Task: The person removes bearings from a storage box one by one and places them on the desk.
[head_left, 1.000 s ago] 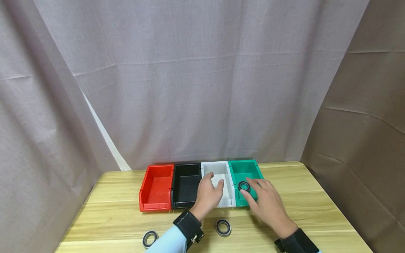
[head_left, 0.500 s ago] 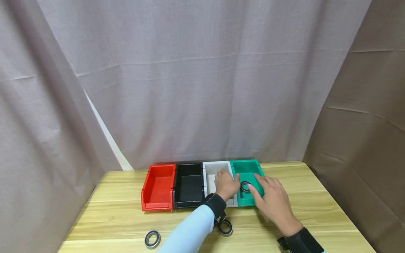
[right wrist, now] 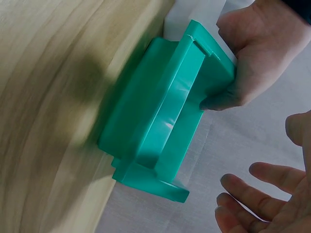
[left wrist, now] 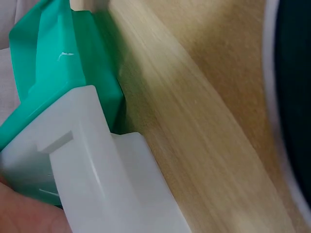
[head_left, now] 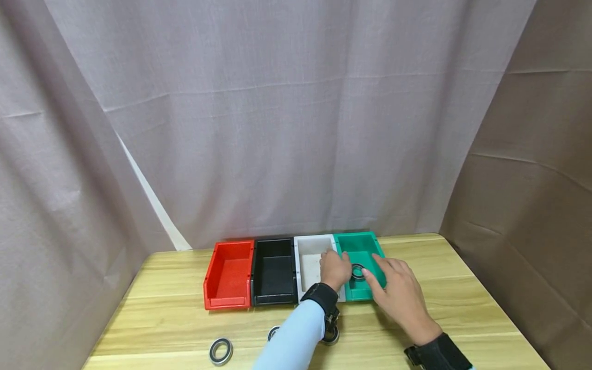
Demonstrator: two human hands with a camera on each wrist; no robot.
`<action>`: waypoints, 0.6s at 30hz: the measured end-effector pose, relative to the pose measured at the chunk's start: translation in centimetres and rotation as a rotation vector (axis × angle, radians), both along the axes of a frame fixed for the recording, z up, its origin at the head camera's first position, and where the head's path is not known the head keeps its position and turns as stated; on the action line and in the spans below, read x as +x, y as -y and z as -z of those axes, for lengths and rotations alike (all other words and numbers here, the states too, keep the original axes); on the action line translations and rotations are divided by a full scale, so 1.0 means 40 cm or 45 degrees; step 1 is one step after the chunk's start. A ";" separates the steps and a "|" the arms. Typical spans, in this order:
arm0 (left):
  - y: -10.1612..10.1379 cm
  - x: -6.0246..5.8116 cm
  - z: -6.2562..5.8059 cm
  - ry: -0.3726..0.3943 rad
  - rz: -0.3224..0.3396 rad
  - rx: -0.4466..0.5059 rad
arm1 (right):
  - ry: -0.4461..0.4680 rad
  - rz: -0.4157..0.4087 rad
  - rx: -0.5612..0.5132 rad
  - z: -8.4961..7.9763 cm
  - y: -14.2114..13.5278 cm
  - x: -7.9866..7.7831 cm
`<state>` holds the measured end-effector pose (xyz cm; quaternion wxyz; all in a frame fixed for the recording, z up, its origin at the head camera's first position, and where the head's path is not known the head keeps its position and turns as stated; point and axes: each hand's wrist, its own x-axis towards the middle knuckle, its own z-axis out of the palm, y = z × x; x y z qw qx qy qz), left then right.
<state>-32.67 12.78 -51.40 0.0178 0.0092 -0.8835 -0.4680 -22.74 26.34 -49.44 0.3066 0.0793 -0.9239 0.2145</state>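
Observation:
My left hand straddles the adjoining side walls of the white bin and the green bin. The right wrist view shows its thumb inside the green bin, the fingers over on the white side; it grips the walls between. A dark-sealed ball bearing lies in the green bin, just right of the left hand. My right hand hovers over that bin's right front corner, fingers spread and apart from the bearing. In the left wrist view a fingertip shows beside the white bin's wall.
A red bin and a black bin continue the row to the left. On the wooden table in front lie a bearing, another bearing and a third bearing, the latter two partly behind the left forearm. Curtains hang behind.
The left hand has moved right from over the white bin onto the wall beside the green one. The right hand has drawn slightly back from the bearing. Another table bearing shows beside the forearm.

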 end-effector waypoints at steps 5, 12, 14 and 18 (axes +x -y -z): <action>-0.015 0.004 -0.008 -0.004 -0.022 -0.039 | 0.022 0.005 -0.013 -0.002 0.006 -0.005; -0.023 0.006 -0.003 -0.017 -0.023 -0.010 | 0.080 0.010 -0.033 0.002 0.006 -0.009; -0.019 0.006 -0.003 -0.016 -0.015 -0.008 | 0.091 0.007 -0.035 0.003 0.007 -0.010; -0.007 0.006 -0.001 0.002 -0.008 0.021 | 0.116 0.002 -0.019 0.007 0.008 -0.011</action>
